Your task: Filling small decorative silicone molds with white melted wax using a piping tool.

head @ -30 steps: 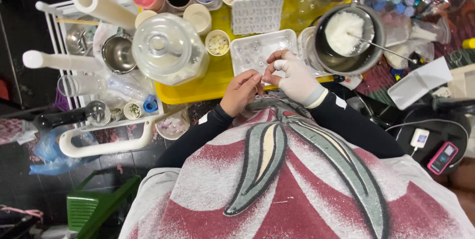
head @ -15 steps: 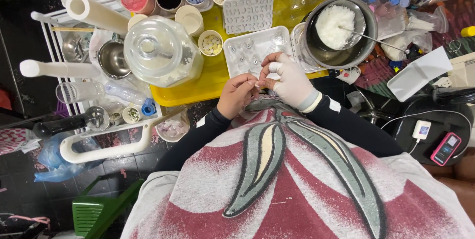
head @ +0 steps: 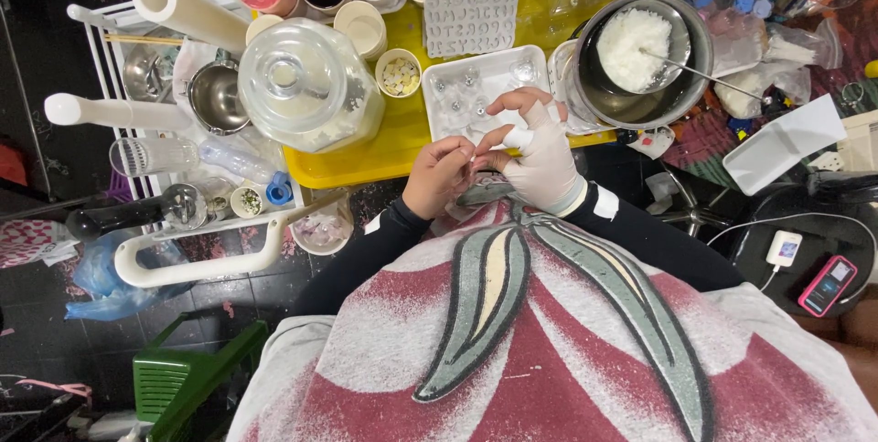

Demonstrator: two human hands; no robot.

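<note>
My left hand (head: 439,177) is bare, its fingers pinched together around a small pale piece that is too small to make out. My right hand (head: 541,154) wears a white glove and meets the left fingertips at that same piece, thumb and forefinger closed on it and the other fingers raised. Both hands hover over the near edge of a white rectangular tray (head: 437,72) that carries several small clear pieces. This tray rests on a yellow tray (head: 384,154).
A big clear lidded jar (head: 306,85) stands left of the hands. A metal pan (head: 681,67) with white granules and a spoon sits to the right. Behind are a white letter mould (head: 471,17), cups of coloured bits, white rolls (head: 187,8) and a phone (head: 828,285).
Both hands stay pinched together at the white tray's near edge. The right hand's free fingers have lifted a little and the camera view has shifted slightly.
</note>
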